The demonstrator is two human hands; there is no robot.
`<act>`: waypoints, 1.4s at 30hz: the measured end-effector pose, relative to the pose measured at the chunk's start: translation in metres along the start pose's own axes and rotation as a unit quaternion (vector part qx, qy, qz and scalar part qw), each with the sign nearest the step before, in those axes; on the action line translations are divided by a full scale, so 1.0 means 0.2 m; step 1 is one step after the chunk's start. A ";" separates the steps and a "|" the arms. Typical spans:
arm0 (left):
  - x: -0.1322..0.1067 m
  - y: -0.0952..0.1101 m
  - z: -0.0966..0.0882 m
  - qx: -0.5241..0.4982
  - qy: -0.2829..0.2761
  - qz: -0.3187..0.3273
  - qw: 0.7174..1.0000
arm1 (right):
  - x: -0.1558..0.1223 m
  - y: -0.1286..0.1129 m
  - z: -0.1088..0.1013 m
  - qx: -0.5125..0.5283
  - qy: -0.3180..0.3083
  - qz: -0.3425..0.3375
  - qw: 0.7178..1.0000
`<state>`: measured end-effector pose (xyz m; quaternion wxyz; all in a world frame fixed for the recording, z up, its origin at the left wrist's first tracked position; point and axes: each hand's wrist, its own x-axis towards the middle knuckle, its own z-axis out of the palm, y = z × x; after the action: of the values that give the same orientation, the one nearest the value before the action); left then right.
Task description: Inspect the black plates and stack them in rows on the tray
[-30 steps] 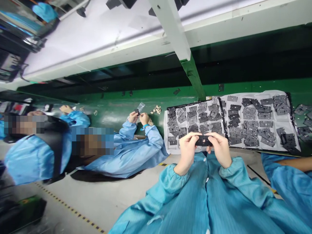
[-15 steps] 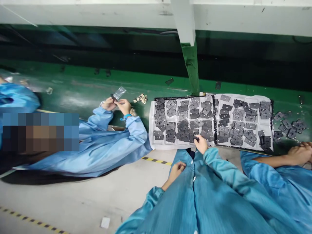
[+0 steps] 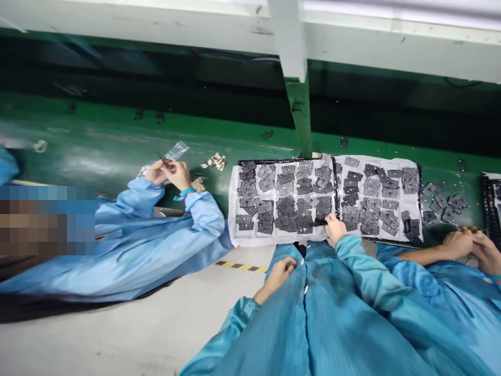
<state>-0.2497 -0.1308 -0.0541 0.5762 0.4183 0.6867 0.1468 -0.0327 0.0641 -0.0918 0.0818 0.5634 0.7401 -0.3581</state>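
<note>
Right fingers [image 3: 330, 221] pinched a black plate [image 3: 319, 222] by one end, seemingly sparing its face, near a compartmented tray's [image 3: 234, 214] front-right corner; left fingers [image 3: 289, 261] half-curled, contents unseen.

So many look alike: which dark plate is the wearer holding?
The dark plate in the right hand, over the left tray; the other plates there lie unheld.
</note>
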 end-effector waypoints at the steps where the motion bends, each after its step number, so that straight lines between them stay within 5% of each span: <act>1: 0.01 0.03 -0.02 0.012 -0.005 0.015 1.000 | 0.00 0.01 -0.02 0.016 0.004 0.000 1.000; 6: 0.14 0.22 -0.12 0.041 0.022 0.064 0.997 | -0.04 0.07 -0.16 0.145 0.040 -0.003 0.989; 10: 0.27 0.51 -0.16 -0.045 0.098 0.094 0.990 | -0.13 0.01 -0.30 0.268 0.033 -0.023 0.963; 16: 0.24 1.02 -0.18 -0.269 0.007 0.109 0.957 | -0.38 -0.24 -0.54 0.523 0.006 -0.062 0.850; 21: 0.11 1.19 -0.17 -0.302 0.048 0.122 0.944 | -0.50 -0.33 -0.63 0.610 0.034 -0.051 0.790; 31: 0.09 1.23 -0.14 -0.346 0.101 0.095 0.928 | -0.53 -0.37 -0.60 0.619 0.072 -0.041 0.781; 34: 0.16 1.18 -0.16 -0.294 0.095 0.118 0.944 | -0.42 -0.27 -0.55 0.606 0.110 -0.024 0.788; 38: 0.27 1.04 -0.31 -0.219 0.118 0.141 0.958 | -0.15 0.00 -0.48 0.606 0.260 0.054 0.750; 39: 0.29 0.98 -0.37 -0.190 0.143 0.137 0.962 | -0.08 0.07 -0.46 0.587 0.268 0.067 0.761; 42: 0.27 0.74 -0.51 -0.075 0.190 0.102 0.974 | 0.06 0.18 -0.36 0.446 0.199 0.053 0.871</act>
<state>-0.2821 0.0281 0.0409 0.4471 0.4063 0.7239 0.3331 0.0158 0.1231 -0.0615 -0.3083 0.6375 0.4717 -0.5254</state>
